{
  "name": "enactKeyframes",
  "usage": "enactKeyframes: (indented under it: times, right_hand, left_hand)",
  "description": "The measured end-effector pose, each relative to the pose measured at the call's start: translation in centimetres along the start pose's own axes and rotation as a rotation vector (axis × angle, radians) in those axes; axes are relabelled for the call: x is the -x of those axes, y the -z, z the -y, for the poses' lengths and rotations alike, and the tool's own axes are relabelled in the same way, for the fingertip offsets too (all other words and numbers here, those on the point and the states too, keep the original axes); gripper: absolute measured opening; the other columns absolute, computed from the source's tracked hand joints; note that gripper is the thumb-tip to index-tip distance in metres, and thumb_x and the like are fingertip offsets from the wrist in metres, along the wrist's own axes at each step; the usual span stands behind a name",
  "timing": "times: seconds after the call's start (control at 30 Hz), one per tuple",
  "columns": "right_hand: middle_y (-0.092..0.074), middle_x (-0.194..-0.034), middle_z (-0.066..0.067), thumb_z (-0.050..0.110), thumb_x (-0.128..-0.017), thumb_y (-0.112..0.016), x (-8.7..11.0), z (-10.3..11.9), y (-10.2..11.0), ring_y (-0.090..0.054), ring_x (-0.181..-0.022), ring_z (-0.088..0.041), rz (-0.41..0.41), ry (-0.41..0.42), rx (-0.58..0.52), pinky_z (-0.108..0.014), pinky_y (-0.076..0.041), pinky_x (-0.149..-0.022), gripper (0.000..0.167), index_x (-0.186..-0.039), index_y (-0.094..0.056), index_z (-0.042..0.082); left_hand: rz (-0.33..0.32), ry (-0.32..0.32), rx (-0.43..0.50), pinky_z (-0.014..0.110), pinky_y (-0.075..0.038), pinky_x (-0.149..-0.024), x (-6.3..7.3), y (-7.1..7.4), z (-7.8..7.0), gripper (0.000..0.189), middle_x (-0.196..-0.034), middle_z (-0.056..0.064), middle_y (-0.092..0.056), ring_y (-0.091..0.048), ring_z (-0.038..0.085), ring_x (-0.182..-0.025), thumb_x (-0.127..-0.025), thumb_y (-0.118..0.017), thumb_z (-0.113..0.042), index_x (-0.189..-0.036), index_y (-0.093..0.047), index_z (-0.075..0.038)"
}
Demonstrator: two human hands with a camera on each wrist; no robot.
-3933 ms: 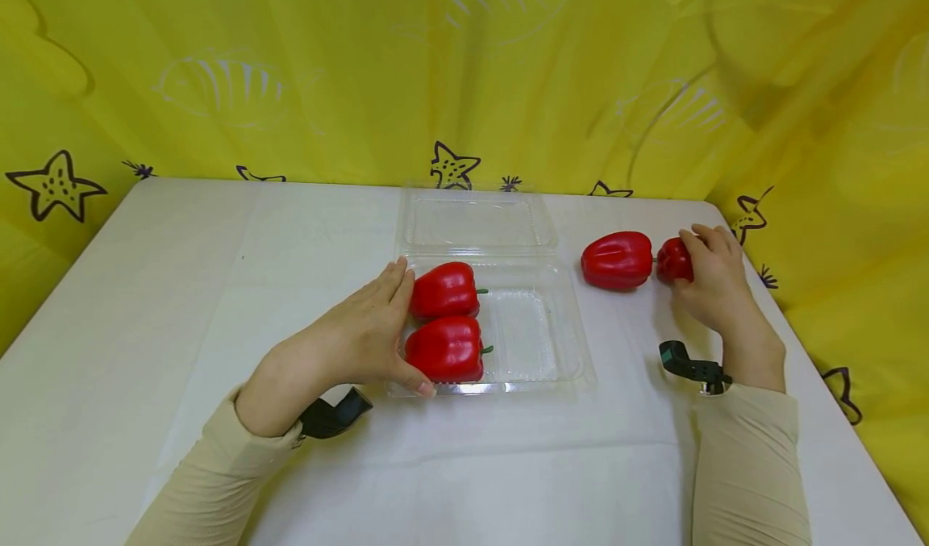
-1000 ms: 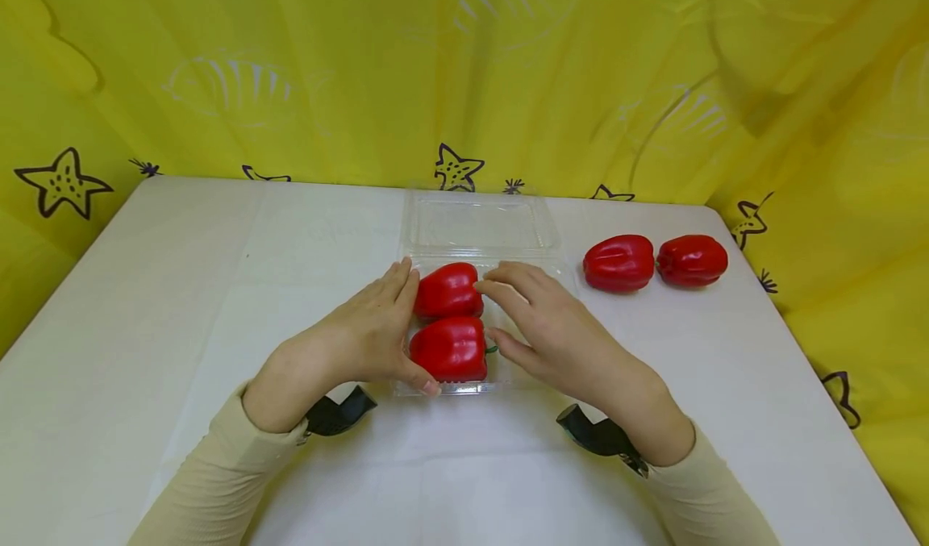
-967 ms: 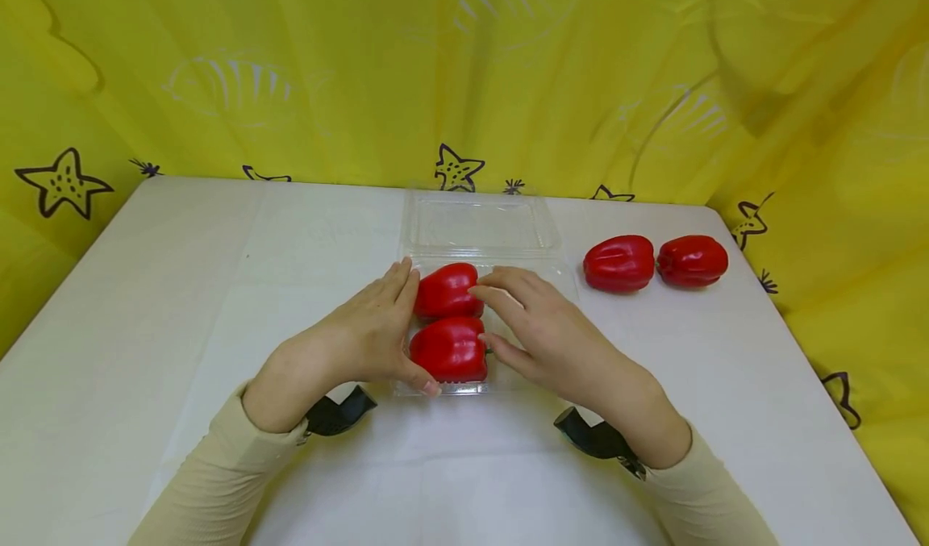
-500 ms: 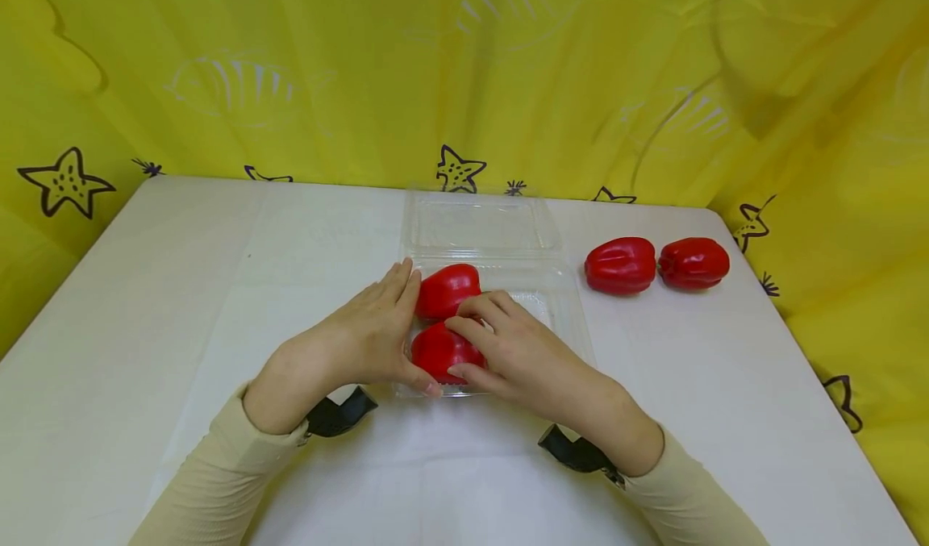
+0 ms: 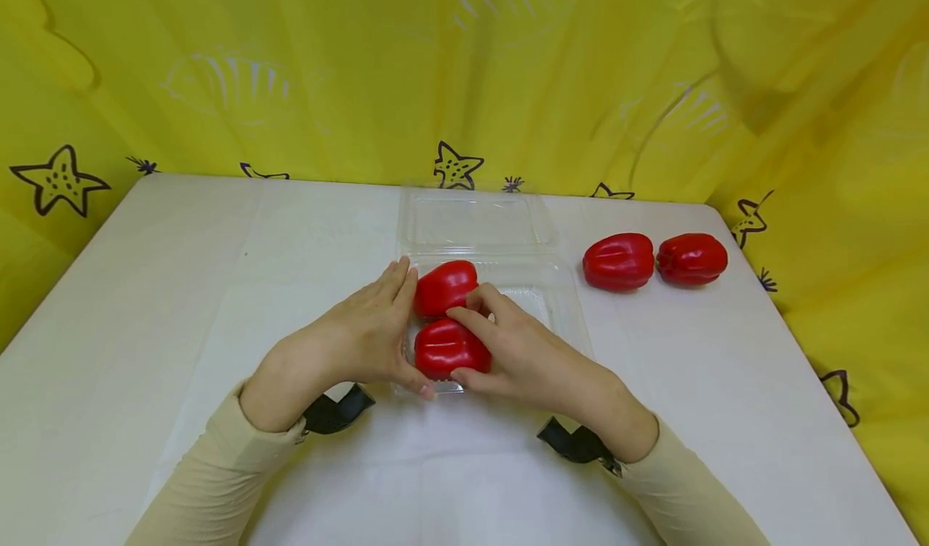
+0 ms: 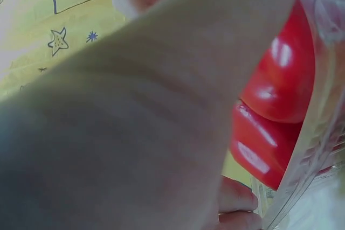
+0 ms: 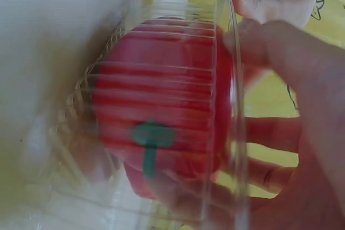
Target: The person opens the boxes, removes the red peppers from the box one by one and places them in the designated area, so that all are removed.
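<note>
We're watching a clear container [image 5: 557, 288] lying unfolded on the white worktop [image 5: 290, 231], its lid [image 5: 475, 222] lying back toward the yellow curtain [image 5: 348, 70]; the L hand [image 5: 356, 340] is resting against the container's left side, fingers straight & close together, thumb spreading wide of them toward the front L corner; the R hand [image 5: 526, 352] is gripping the near pepper [image 5: 452, 348], fingers curling over its far side, thumb pressing its front side, so they're holding at abt. pepper width; that red pepper is lying on its side inside the container, in the L part; the far pepper [image 5: 441, 288], also red & inside, is lying right behind it, close to the L fingertips; in the R wrist view we're seeing a green stem [image 7: 150, 157] thru the ridged clear wall; two more peppers, the inner one [image 5: 618, 262] & the outer one [image 5: 692, 259], are lying end to end on the worktop, right of the container, well apart from both hands; we're also seeing beige sleeves [image 5: 196, 473] & black wrist cams [image 5: 339, 410].
</note>
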State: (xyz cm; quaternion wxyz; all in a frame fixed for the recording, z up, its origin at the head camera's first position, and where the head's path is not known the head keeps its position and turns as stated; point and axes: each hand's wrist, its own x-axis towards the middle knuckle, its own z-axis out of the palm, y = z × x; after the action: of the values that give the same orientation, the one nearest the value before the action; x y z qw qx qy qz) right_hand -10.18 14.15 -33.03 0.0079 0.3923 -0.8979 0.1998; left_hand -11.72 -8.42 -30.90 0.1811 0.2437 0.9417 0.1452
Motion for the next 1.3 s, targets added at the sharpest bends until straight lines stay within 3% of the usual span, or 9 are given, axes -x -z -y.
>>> enactKeyframes:
  times: [0.4,0.67,0.93,1.3]
  right_hand:
    - [-0.051,-0.121,-0.005,0.031,-0.079,-0.078,0.2,-0.4,0.2,-0.052,-0.104,-0.014,0.028,0.011,0.056,-0.026,-0.057,-0.083,0.063,-0.135,-0.057,0.009]
    - [-0.047,-0.119,-0.002,0.049,-0.081,-0.079,0.0,-0.4,0.0,-0.055,-0.104,-0.011,0.052,-0.063,-0.070,-0.025,-0.057,-0.088,0.069,-0.128,-0.050,0.008]
    - [-0.047,-0.125,-0.002,0.035,-0.084,-0.076,0.0,-0.6,0.2,-0.057,-0.106,-0.012,0.050,-0.051,-0.056,-0.026,-0.057,-0.089,0.059,-0.132,-0.052,0.010]
    - [-0.050,-0.142,0.001,0.035,-0.084,-0.072,0.7,-0.9,1.9,-0.051,-0.127,-0.018,0.150,-0.098,0.016,-0.039,-0.054,-0.099,0.072,-0.149,-0.045,0.021]
  left_hand:
    - [-0.005,-0.013,-0.007,0.049,-0.021,-0.124,0.0,0.1,-0.1,0.135,-0.165,0.023,-0.006,-0.006,0.039,-0.154,-0.064,-0.085,-0.061,-0.155,-0.013,0.007]
    - [-0.007,-0.018,-0.006,0.048,-0.021,-0.124,0.0,0.0,-0.1,0.136,-0.165,0.024,-0.005,-0.005,0.039,-0.154,-0.063,-0.085,-0.063,-0.155,-0.013,0.007]
    - [0.005,-0.003,0.004,0.049,-0.023,-0.123,0.0,0.0,-0.1,0.135,-0.165,0.024,-0.005,-0.004,0.039,-0.154,-0.064,-0.085,-0.061,-0.156,-0.013,0.007]
    - [0.001,-0.008,-0.013,0.048,-0.021,-0.124,0.0,0.0,-0.2,0.135,-0.165,0.024,-0.006,-0.004,0.039,-0.154,-0.064,-0.085,-0.061,-0.155,-0.014,0.007]
